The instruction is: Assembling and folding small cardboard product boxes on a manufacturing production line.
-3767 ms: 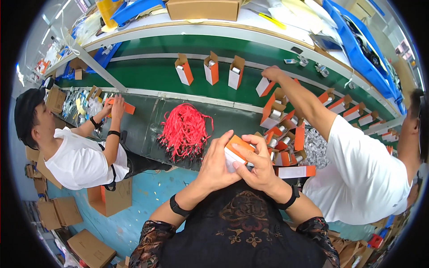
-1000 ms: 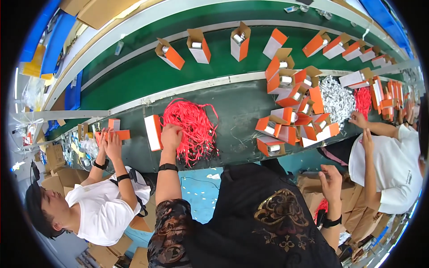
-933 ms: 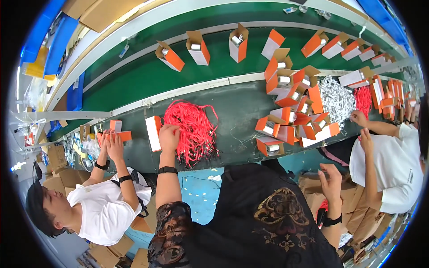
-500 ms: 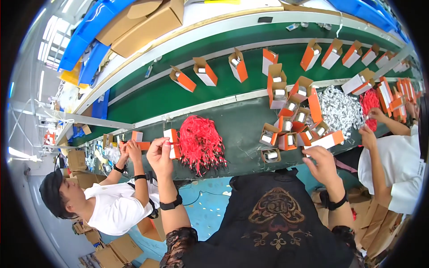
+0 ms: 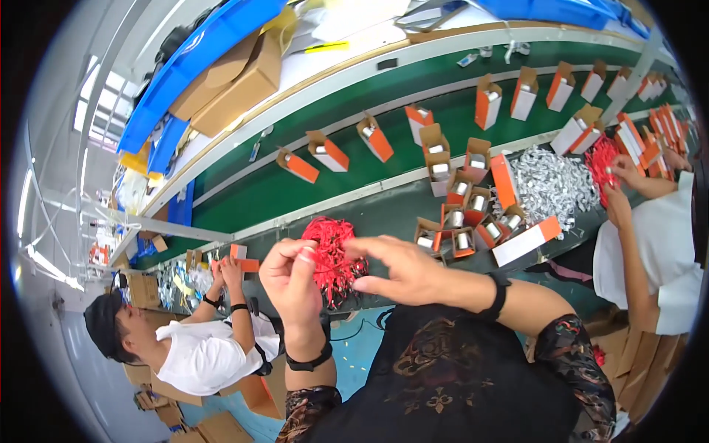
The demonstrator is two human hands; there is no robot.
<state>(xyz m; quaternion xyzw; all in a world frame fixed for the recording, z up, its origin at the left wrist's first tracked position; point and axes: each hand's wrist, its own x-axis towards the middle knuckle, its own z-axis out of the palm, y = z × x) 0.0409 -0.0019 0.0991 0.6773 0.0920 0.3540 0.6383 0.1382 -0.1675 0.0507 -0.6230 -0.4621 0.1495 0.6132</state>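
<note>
My left hand (image 5: pixel 295 280) is raised in front of the bench with thumb and fingers pinched together. Something pale shows at its thumb tip, too small to make out. Close by on its right, my right hand (image 5: pixel 399 269) reaches across with fingers apart and nothing visible in them. Partly hidden behind both hands is a heap of red cords with dark ends (image 5: pixel 332 240) on the dark bench top. Further right, several open orange-and-white boxes (image 5: pixel 463 242) stand clustered, white-and-silver cylinders showing inside. A lying orange-and-white box (image 5: pixel 526 242) sits beside them.
Beyond the bench, a row of open boxes (image 5: pixel 375 144) stands on a green conveyor (image 5: pixel 244 188). A heap of silvery pieces (image 5: pixel 554 184) lies at right. Co-workers sit on both sides: one in a white shirt (image 5: pixel 199 358) at left, another (image 5: pixel 646 258) at right. A shelf holds blue bins (image 5: pixel 166 96).
My right hand has swung left from the lying box to beside my left hand. The left hand remains pinched, now in front of the red cords. The view has shifted.
</note>
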